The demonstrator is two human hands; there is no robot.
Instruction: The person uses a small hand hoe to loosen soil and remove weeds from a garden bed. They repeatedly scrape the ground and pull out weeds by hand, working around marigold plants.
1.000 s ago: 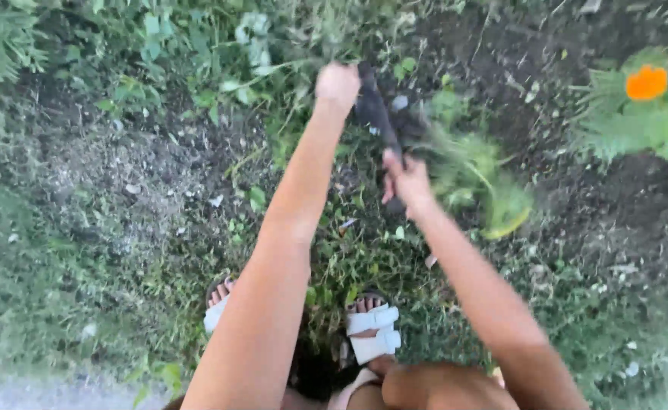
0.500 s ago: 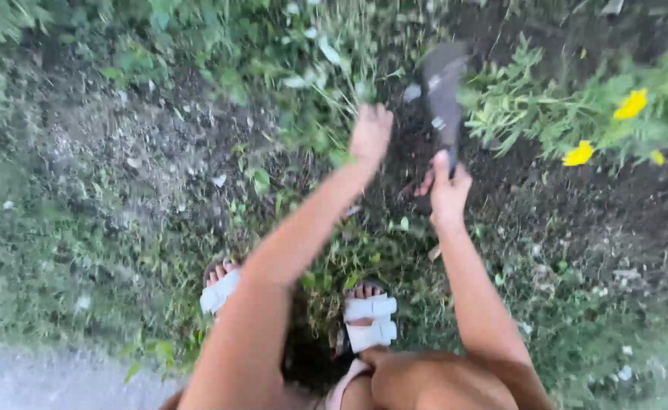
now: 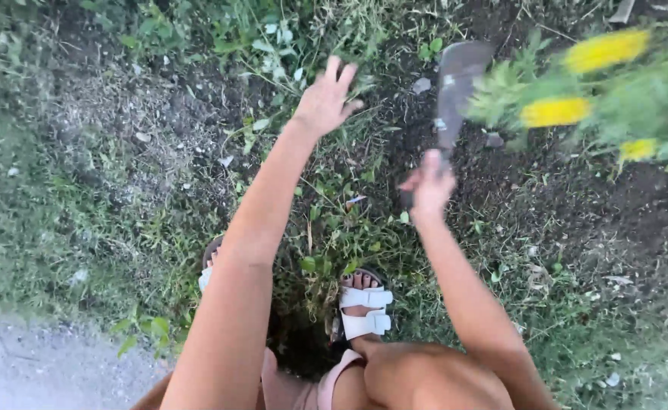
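1. Head view, what is hard to read: the plant with yellow flowers, up and to the right of the right hand, is smeared by motion blur, so its leaves and blooms are running together. The grip of the dark trowel is lying hidden inside the right fist, and the blade's far tip is blurring into the soil. The person's body is being cut off by the bottom edge, with only a knee and white sandals showing below both hands.

2. Head view, the ground: dark bare soil is spreading to the right of the right hand; weeds and grass are growing between and beneath the two arms; a pale gravel strip is lying far below and left of the left hand.

3. Head view, the hands: the right hand is closing around the trowel's handle, its blade pointing up and away, just beside the flowers. The left hand is reaching out over the weeds, fingers spread, holding nothing, well apart from the trowel to its right.
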